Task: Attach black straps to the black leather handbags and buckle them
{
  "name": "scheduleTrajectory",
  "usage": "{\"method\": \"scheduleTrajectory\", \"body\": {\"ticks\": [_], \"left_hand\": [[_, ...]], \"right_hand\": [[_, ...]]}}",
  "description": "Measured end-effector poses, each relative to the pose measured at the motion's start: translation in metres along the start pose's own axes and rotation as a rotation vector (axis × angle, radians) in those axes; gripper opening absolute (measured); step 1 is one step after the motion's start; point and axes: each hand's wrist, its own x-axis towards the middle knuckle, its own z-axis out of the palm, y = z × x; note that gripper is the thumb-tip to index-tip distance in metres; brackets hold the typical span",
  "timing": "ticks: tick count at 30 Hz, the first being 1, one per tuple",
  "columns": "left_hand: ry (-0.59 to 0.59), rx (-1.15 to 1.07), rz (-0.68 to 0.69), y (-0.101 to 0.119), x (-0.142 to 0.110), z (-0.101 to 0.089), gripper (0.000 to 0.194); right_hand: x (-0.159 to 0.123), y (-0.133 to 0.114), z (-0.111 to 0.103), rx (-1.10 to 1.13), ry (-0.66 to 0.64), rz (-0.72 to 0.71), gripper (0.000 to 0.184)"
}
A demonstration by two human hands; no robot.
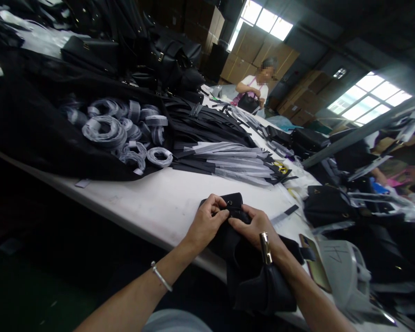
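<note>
A black, smooth leather-look bag (263,290) is hanging partly over the near edge of a long white-topped table (152,203), its upper end lying at the edge between the two hands. A small round gold-coloured fitting (230,203) is showing on that end, and a shiny gold-coloured metal cylinder (265,248) is standing out beside the left forearm.

The right hand (210,214) is pinching the bag's edge between thumb and bent fingers, just beside the fitting. The left hand (254,226) is gripping the same part from the other side, its thumb and fingers closing on the black material. A silver-coloured bangle (161,276) is circling the right wrist.

Beyond the hands, a fan of grey-white strips (242,159) is lying on the table next to long black strips (207,120). To the left in the view, a group of grey-and-white rolled coils (104,131) is resting on a spread black sheet (31,115), with glossy black bags (173,55) piling up behind.

To the right in the view, a pale grey plastic container with dark handwriting (342,263) is sitting near the left forearm, and more black bags are crowding beyond it. Farther off, a person in a white top (252,87) is handling a small black bag (248,103) in front of stacked brown cartons (252,50).
</note>
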Motion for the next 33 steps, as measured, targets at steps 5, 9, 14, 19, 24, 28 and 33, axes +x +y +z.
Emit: {"method": "scheduleTrajectory", "body": {"ticks": [5, 9, 14, 19, 24, 28, 33], "left_hand": [[-0.009, 0.037, -0.006, 0.002, 0.000, -0.001, 0.012], [0.031, 0.177, 0.081, 0.006, -0.005, 0.002, 0.008], [0.070, 0.256, 0.105, 0.004, -0.009, 0.007, 0.007], [0.074, 0.209, 0.060, 0.004, -0.005, 0.005, 0.011], [-0.052, 0.150, -0.003, 0.010, 0.003, -0.003, 0.019], [-0.085, 0.110, -0.016, 0.011, 0.006, -0.004, 0.021], [-0.067, 0.093, -0.017, 0.009, 0.006, 0.000, 0.019]], "right_hand": [[-0.002, 0.002, 0.004, -0.039, 0.070, -0.023, 0.021], [0.000, 0.002, -0.004, 0.049, -0.051, -0.009, 0.027], [0.004, 0.006, -0.006, 0.082, -0.047, 0.021, 0.033], [0.008, 0.017, 0.005, 0.294, -0.014, 0.070, 0.033], [0.013, 0.021, 0.001, 0.505, -0.169, 0.189, 0.038], [0.013, 0.022, 0.000, 0.446, -0.148, 0.168, 0.040], [0.009, 0.020, 0.008, 0.339, -0.008, 0.119, 0.037]]}}
